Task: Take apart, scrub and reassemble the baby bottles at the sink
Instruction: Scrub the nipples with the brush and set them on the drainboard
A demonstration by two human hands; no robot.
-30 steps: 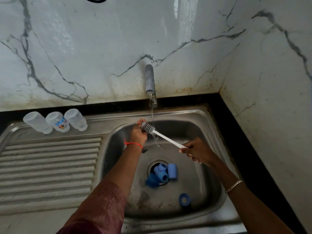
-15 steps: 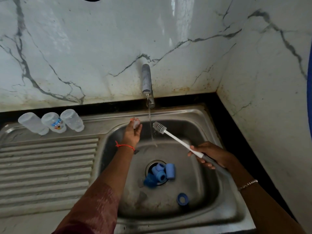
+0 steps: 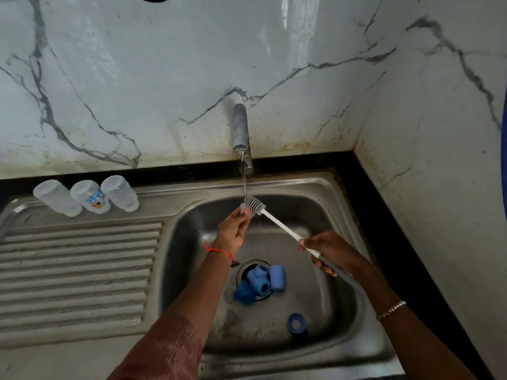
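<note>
My left hand (image 3: 233,231) pinches a small clear teat (image 3: 243,208) under the thin stream of water from the tap (image 3: 241,138). My right hand (image 3: 329,250) grips the handle of a white bottle brush (image 3: 277,223), whose grey bristle head touches the teat. Several blue caps and collars (image 3: 260,281) lie piled over the drain, and one blue ring (image 3: 296,323) lies apart at the front right of the basin. Three clear bottle bodies (image 3: 90,197) stand upside down at the back of the drainboard.
The steel sink basin (image 3: 343,270) sits in a corner between marble walls, with a ribbed drainboard (image 3: 76,270) to its left. A black counter strip (image 3: 397,242) runs along the right side and the back.
The brush head, apart from the teat half a second ago, is back against it under the water. My right hand has shifted slightly left and up.
</note>
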